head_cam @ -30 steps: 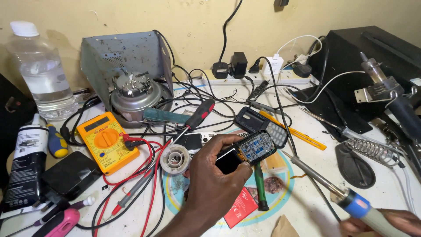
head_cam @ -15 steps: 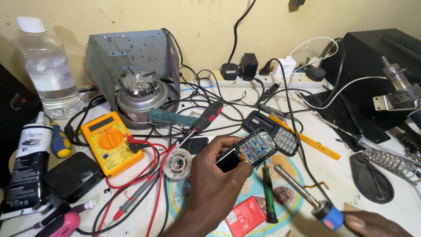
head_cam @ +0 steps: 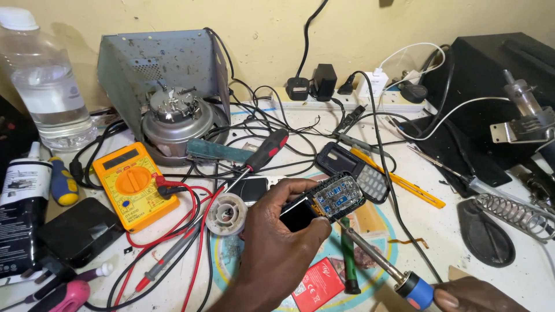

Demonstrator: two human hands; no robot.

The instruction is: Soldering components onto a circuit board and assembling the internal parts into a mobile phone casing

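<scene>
Item in hand: opened mobile phone [head_cam: 324, 202], circuit board showing, being held above the middle of the white worktable [head_cam: 462, 190]. My left hand [head_cam: 277, 242] is gripping it, fingers curled round its lower end. My right hand [head_cam: 471, 294] is closing round the blue handle of a soldering iron [head_cam: 376, 257], whose tip is touching the phone's underside.

Lying just beside: solder reel [head_cam: 226, 214], red-handled screwdriver [head_cam: 257, 159], calculator [head_cam: 355, 170]. Sitting further left: yellow multimeter [head_cam: 133, 185] with red leads, grey motor housing [head_cam: 167, 86], water bottle [head_cam: 43, 86]. Resting at right: coiled iron stand [head_cam: 514, 211]. Running along the cream wall [head_cam: 404, 23]: power strip [head_cam: 347, 98].
</scene>
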